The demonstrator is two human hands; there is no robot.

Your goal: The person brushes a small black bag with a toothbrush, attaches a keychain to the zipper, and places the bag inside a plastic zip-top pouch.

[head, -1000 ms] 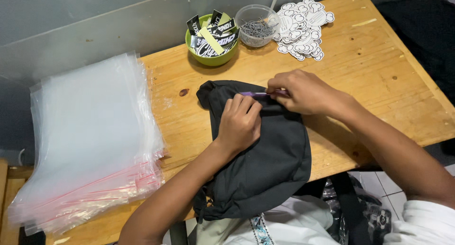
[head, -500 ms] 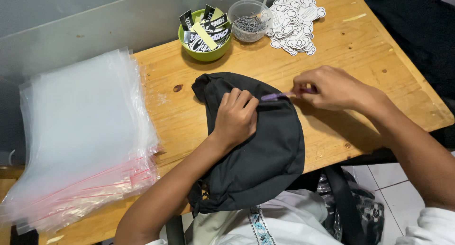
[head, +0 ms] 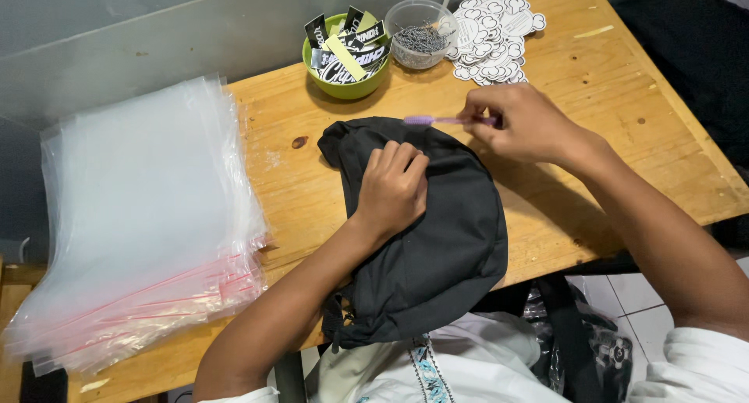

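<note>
On wooden table (head: pixel 624 99) | left hand (head: pixel 394 188) fingers curled, pressing black bag (head: pixel 437 247) | right hand (head: pixel 523 122) fingers pinching purple brush (head: pixel 433 120) | green bowl (head: pixel 343 87) behind

Matt black cloth bag (head: pixel 437 239); varnished wood table (head: pixel 624 114) (knotted, scuffed); glossy clear plastic bags (head: pixel 140 216).

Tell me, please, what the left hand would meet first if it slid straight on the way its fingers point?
Probably the thin purple stick held by the right hand, just past the top edge of the black fabric bag that the left hand presses; heights are hard to judge.
</note>
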